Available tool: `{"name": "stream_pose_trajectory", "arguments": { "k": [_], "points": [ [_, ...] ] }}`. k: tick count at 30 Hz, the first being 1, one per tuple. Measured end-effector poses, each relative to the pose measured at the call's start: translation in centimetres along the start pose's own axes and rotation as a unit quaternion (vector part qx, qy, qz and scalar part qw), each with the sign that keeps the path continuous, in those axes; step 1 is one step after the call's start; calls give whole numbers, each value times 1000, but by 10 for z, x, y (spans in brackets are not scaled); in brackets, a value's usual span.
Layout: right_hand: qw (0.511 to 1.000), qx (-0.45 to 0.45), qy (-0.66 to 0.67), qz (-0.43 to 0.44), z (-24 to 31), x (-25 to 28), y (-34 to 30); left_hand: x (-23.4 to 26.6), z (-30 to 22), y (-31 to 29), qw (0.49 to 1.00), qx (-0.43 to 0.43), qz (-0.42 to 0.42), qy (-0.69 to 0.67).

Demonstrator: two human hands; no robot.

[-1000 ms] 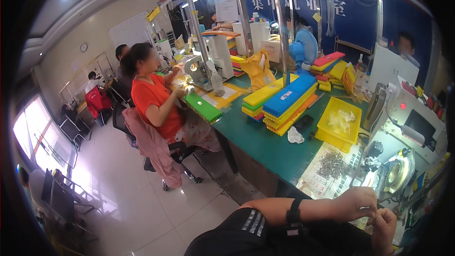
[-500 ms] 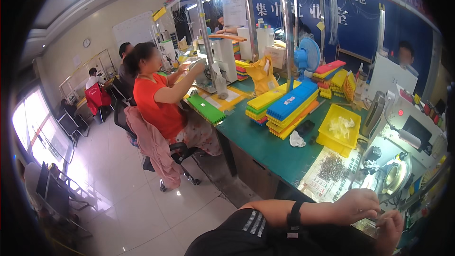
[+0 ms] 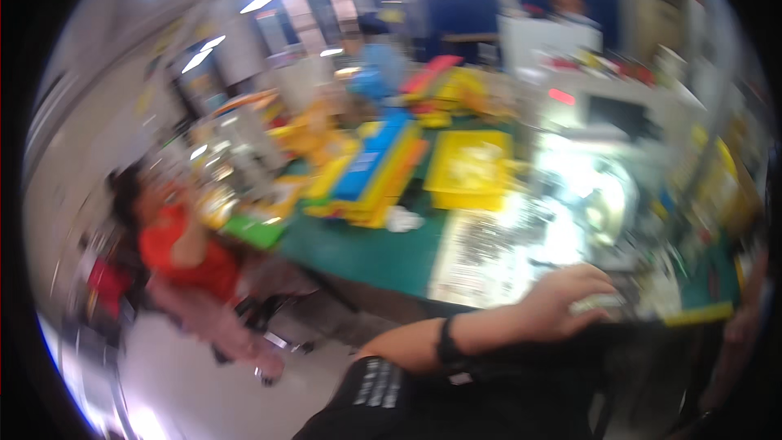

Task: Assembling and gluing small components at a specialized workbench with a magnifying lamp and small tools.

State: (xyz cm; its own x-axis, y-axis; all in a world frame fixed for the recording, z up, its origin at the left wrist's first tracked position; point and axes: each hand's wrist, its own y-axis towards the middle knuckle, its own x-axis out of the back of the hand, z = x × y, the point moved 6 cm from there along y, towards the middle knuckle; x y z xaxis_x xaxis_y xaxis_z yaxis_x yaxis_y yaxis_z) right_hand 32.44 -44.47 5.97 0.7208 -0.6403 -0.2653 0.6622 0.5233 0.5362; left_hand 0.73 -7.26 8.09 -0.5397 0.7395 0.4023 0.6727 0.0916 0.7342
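Note:
My left hand (image 3: pixel 562 303) reaches in from the lower edge over the near side of the lit work machine (image 3: pixel 603 204). Its fingers are bent, and a pale patch shows between thumb and fingers. Motion smears them, so whether they grip anything is unclear. Just beyond the hand, many small dark pieces (image 3: pixel 481 244) lie on a printed paper sheet (image 3: pixel 452 277). A yellow tray (image 3: pixel 468 200) with crumpled whitish material in it stands behind the sheet. My right hand does not show.
Stacked blue and yellow strips (image 3: pixel 366 163) and a crumpled white tissue (image 3: pixel 403 218) lie on the green table (image 3: pixel 358 257). A co-worker in red (image 3: pixel 191 244) sits at the left. Another person (image 3: pixel 566 4) is behind a white panel at the back.
The view has swung to the right and blurred, so the table and co-worker appear farther left. My right hand, close to my left before, has gone from view.

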Motion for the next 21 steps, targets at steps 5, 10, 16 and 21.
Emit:
{"name": "stream_pose_trajectory", "arguments": {
  "k": [5, 10, 16, 21],
  "points": [
    [893, -123, -426, -85, -43, 22, -43, -43, 11, 28, 991, 12, 124, 39],
    [932, -182, -217, -228, -90, 60, -121, -117, 23, 53, 967, 3, 244, 73],
    [932, -196, -125, -279, -150, 61, -142, -201, 51, 62, 926, -45, 345, 150],
    [942, -142, -45, -301, -175, 46, -102, -237, 63, 54, 885, -57, 389, 250]
  ]
}}
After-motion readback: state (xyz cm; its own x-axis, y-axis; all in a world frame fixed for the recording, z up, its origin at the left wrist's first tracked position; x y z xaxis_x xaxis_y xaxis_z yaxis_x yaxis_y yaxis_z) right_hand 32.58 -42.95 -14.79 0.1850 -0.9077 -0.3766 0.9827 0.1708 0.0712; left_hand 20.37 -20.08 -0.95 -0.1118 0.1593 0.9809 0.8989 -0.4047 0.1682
